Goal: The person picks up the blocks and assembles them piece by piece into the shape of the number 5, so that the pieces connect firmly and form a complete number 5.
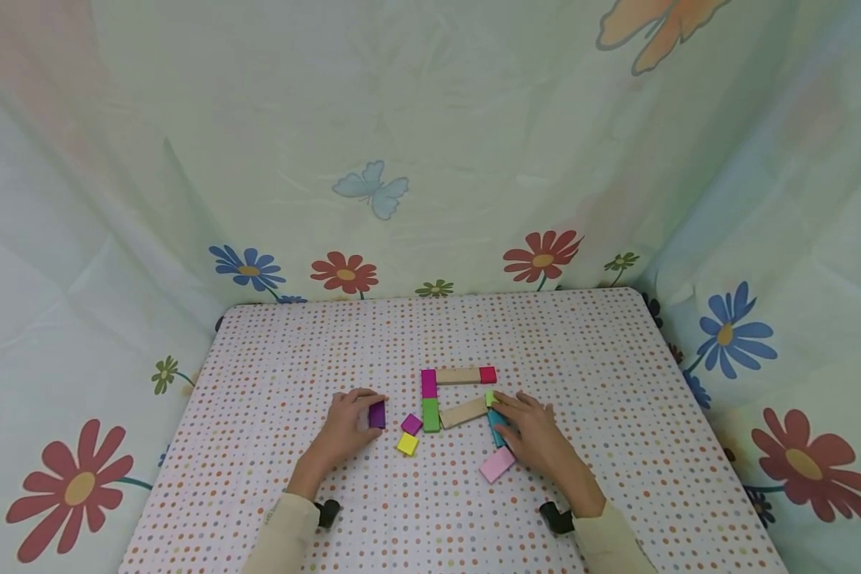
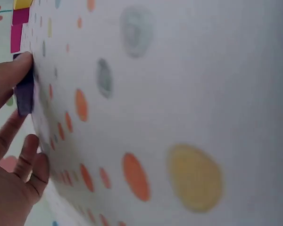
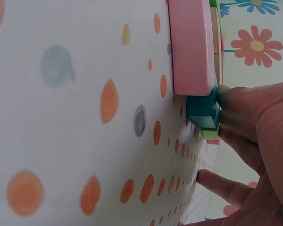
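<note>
On the left of the head view, my left hand [image 1: 344, 422] holds a dark purple block [image 1: 377, 414] between thumb and fingers, close over the tabletop. In the left wrist view the thumb [image 2: 24, 61] overlaps one end of that block. My right hand [image 1: 534, 430] rests its fairly straight fingers at a teal block [image 1: 496, 427] and a light green block [image 1: 490, 398]. The right wrist view has the thumb against the teal block's upper edge. A pink block [image 1: 497, 465] lies at the teal one's near end. One plain wooden plank [image 1: 463, 412] slants leftward from the light green block.
Magenta [image 1: 429, 383] and green [image 1: 430, 415] blocks stand in line left of the planks. A second plank [image 1: 458, 376] runs from the magenta block to a red block [image 1: 488, 375]. A small purple-pink cube [image 1: 412, 424] and a yellow cube [image 1: 407, 444] lie between the hands.
</note>
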A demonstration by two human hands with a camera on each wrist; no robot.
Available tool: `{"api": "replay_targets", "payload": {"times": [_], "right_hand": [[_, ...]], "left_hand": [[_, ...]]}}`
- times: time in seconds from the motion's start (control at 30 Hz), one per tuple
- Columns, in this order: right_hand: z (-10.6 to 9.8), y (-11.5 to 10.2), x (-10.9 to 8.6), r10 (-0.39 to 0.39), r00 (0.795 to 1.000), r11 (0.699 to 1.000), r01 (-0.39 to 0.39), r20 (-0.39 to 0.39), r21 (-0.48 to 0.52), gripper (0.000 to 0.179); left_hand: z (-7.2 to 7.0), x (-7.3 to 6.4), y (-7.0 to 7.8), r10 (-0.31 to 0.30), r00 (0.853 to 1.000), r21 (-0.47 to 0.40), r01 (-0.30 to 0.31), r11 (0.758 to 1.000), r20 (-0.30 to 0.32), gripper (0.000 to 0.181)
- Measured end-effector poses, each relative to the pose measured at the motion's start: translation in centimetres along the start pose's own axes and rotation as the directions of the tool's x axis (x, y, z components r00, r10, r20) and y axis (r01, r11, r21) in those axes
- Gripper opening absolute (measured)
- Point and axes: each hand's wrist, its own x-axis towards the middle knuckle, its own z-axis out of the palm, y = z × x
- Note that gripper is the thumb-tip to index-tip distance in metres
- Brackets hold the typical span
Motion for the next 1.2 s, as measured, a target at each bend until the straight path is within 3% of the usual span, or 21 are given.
{"api": "replay_targets", "payload": {"times": [0.27, 0.43, 0.6, 0.8, 0.93, 1.03, 1.2], "right_hand": [[0.3, 0.1, 0.0, 0.005, 1.000, 1.000, -0.005, -0.007, -0.014, 0.046], [0.3, 0.2, 0.0, -0.003, 1.000, 1.000, 0.002, -0.023, -0.012, 0.045], [0.3, 0.1, 0.0, -0.005, 1.000, 1.000, 0.005, -0.023, 0.001, 0.045], [0.2, 0.0, 0.0, -0.003, 1.000, 1.000, 0.003, -0.013, 0.012, 0.045], [0.2, 0.0, -0.1, -0.003, 1.000, 1.000, 0.003, -0.005, 0.013, 0.045], [0.2, 0.0, -0.1, -0.002, 1.000, 1.000, 0.002, 0.000, 0.007, 0.045], [0.2, 0.1, -0.1, -0.003, 1.000, 1.000, 0.003, -0.001, 0.000, 0.045]], "left_hand": [[-0.1, -0.1, -0.9, -0.074, 0.997, -0.189, 0.074, 0.979, 0.003, 0.057], [-0.2, 0.0, -1.0, -0.094, 0.996, -0.223, 0.090, 0.971, -0.008, 0.058], [-0.2, -0.2, 0.2, -0.083, 0.996, -0.245, 0.071, 0.967, -0.037, 0.058], [0.0, -1.1, 3.3, 0.010, 1.000, -0.304, -0.012, 0.952, -0.006, 0.058], [0.9, -2.3, 6.0, 0.106, 0.993, -0.340, -0.083, 0.937, 0.049, 0.057], [2.2, -3.1, 7.8, 0.203, 0.973, -0.338, -0.155, 0.928, 0.112, 0.057], [4.6, -3.9, 9.2, 0.339, 0.917, -0.285, -0.274, 0.919, 0.212, 0.053]]}}
